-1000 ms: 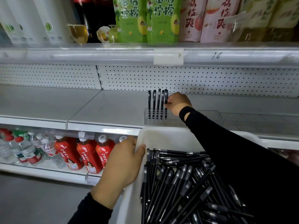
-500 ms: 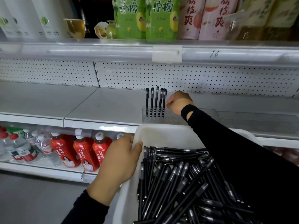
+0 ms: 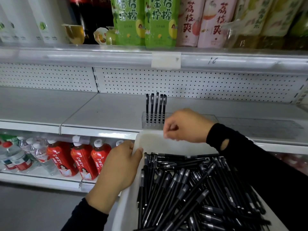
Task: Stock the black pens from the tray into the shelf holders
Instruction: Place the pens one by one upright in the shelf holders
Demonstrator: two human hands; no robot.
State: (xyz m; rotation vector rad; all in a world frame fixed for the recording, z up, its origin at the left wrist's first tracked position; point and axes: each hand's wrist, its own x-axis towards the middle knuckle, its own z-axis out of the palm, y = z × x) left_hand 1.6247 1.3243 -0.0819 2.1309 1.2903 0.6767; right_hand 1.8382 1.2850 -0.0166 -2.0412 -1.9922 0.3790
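Note:
Five black pens (image 3: 155, 107) stand upright in a row at the left end of a clear shelf holder (image 3: 152, 125) on the grey middle shelf (image 3: 100, 114). A white tray (image 3: 160, 145) in front of me holds a loose pile of several black pens (image 3: 183, 189). My left hand (image 3: 120, 165) grips the tray's left rim, thumb inside the tray. Hovering over the tray's far rim, just right of the standing pens, my right hand (image 3: 185, 125) has loosely curled fingers and holds nothing. It hides part of the holder.
Another clear holder (image 3: 260, 125) lies further right on the same shelf. Green and pink drink pouches (image 3: 145, 22) fill the shelf above. Red bottles (image 3: 81, 160) and water bottles (image 3: 20, 155) stand on the shelf below. A perforated back panel (image 3: 216, 87) closes the shelf.
My right hand let go of the last pen in the row and drew back from the holder to above the tray's far rim. My left hand kept its grip on the tray.

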